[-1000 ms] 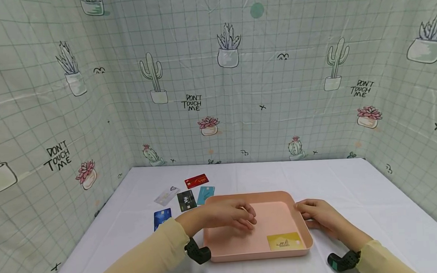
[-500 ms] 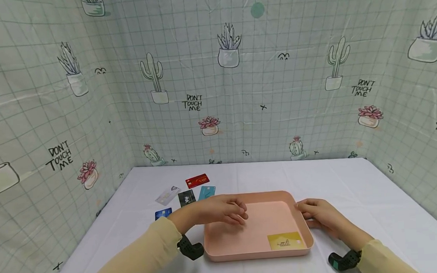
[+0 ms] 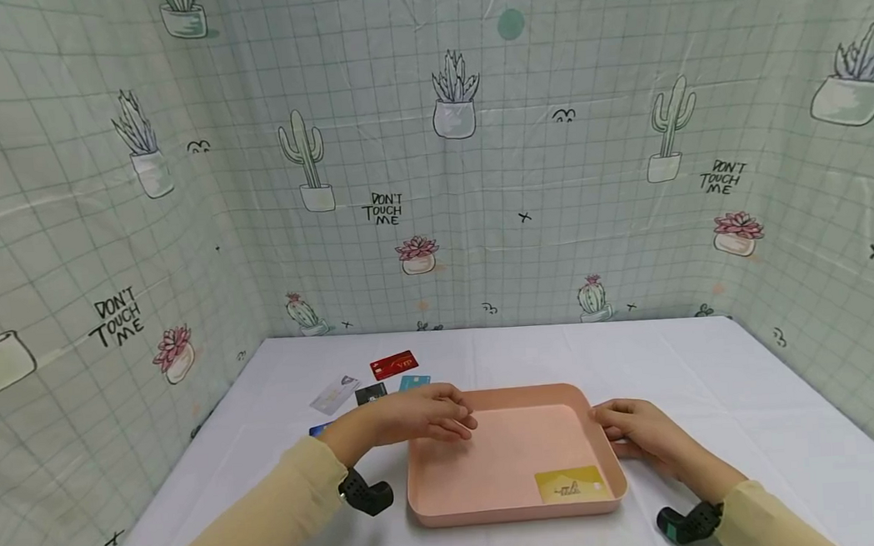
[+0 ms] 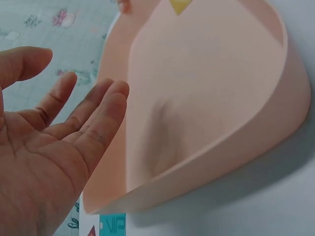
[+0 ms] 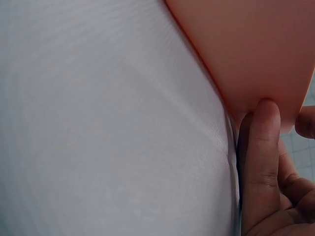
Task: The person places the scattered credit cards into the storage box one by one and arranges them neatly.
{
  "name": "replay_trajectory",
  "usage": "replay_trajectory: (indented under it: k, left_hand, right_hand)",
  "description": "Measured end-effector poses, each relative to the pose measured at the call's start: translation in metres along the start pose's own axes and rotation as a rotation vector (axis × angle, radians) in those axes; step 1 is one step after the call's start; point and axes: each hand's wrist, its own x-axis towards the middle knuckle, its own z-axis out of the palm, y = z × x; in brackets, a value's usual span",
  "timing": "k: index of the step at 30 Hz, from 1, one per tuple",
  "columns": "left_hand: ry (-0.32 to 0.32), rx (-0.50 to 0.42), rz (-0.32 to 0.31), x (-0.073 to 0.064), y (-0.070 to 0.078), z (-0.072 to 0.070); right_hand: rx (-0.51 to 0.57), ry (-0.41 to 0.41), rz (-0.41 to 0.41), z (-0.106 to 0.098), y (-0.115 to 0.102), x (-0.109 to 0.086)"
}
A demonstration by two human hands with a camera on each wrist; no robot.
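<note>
My left hand (image 3: 416, 415) hovers over the left part of a pink tray (image 3: 507, 444), palm down with loosely bent fingers and nothing in them. In the left wrist view its fingers (image 4: 106, 118) are spread apart, and a soft shadow falls on the tray floor. My right hand (image 3: 642, 427) holds the tray's right side, fingertips at the rim and thumb (image 5: 266, 128) against the outer wall. A gold card (image 3: 573, 484) lies in the tray's near right corner. Left of and behind the tray are a teal card (image 3: 414, 382), a black VIP card (image 3: 372, 394) and a blue card (image 3: 321, 430), each partly covered by my left hand or arm.
Farther back on the white tabletop (image 3: 675, 359) lie a red VIP card (image 3: 393, 365) and a pale, see-through card (image 3: 335, 394). A cactus-print cloth (image 3: 521, 168) rises behind the table and along both sides.
My left hand has drawn back leftward and away over the tray, from its middle toward its far left corner, now covering more of the cards. The right hand and tray stay put.
</note>
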Motion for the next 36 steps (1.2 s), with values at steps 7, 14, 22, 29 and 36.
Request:
replay_trajectory:
  k: [7,14,22,29,36]
  left_hand:
    - [0.019,-0.033,0.013,-0.004,-0.005,-0.010]
    - [0.046,-0.033,-0.005,-0.007,-0.006,-0.016]
    - [0.069,-0.048,-0.003,-0.011,-0.011,-0.026]
    - [0.096,-0.064,0.023,-0.020,-0.015,-0.035]
    - [0.130,-0.051,0.036,-0.025,-0.018,-0.048]
  right_hand:
    - [0.009,-0.002,0.000,0.001,0.001,0.001]
    - [-0.003,0.006,0.010,0.001,0.001,0.001]
    - [-0.009,0.013,0.014,0.001,0.002,0.002]
    - [-0.034,0.022,0.031,0.002,0.002,0.003]
    - [-0.041,0.033,0.036,0.002,0.000,0.002]
